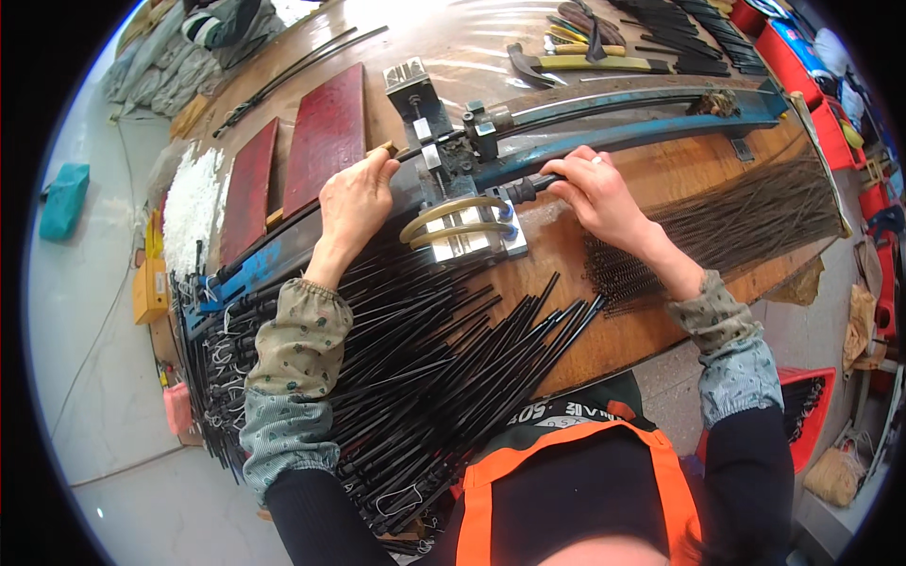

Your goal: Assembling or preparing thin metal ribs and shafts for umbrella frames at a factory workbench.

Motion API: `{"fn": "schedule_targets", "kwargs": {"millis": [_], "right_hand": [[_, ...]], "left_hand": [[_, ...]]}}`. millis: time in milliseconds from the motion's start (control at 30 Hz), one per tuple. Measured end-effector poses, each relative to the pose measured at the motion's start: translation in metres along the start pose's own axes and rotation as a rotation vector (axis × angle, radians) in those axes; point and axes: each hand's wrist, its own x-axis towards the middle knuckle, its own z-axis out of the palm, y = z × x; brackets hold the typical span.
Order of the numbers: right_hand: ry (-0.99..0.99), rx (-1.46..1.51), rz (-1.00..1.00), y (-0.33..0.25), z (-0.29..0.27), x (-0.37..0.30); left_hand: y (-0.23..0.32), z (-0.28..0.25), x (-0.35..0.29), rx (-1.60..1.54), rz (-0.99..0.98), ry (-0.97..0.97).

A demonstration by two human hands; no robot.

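Note:
Across the wooden table lies a bench fixture: a metal clamp block [462,241] with two yellowish hoses [448,212] looped over it, and a long blue rail [604,137] running to the right. My right hand [595,189] is closed around a black rod-like piece [540,182], whose left end meets the fixture. At the fixture's left side, my left hand [359,198] has its fingers curled together beside a small tan piece [385,149]; what lies in its grip is hidden. Below the fixture, black rods [425,349] lie in a large heap near my left forearm.
Thin dark wires or springs [708,231] cover the right part of the table [566,354]. Two dark red boards [326,137] and a white pile [193,203] are at left. A hammer [604,64] lies at the back. Red bins [816,132] line the right.

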Motion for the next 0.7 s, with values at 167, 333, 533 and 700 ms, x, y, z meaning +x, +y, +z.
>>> {"fn": "schedule_targets", "kwargs": {"millis": [167, 333, 533, 700], "right_hand": [[-0.014, 0.278, -0.067, 0.015, 0.016, 0.011], [-0.225, -0.21, -0.046, 0.02, -0.025, -0.014], [-0.502, -0.379, -0.198, -0.049, -0.065, -0.141], [-0.55, -0.203, -0.087, -0.038, -0.064, -0.132]], "left_hand": [[-0.007, 0.003, -0.001, 0.03, 0.099, 0.165], [-0.009, 0.012, 0.027, 0.193, 0.345, 0.212], [-0.085, -0.008, -0.002, 0.499, 0.396, 0.436], [0.105, -0.018, -0.117, 0.423, 0.241, 0.152]]}}
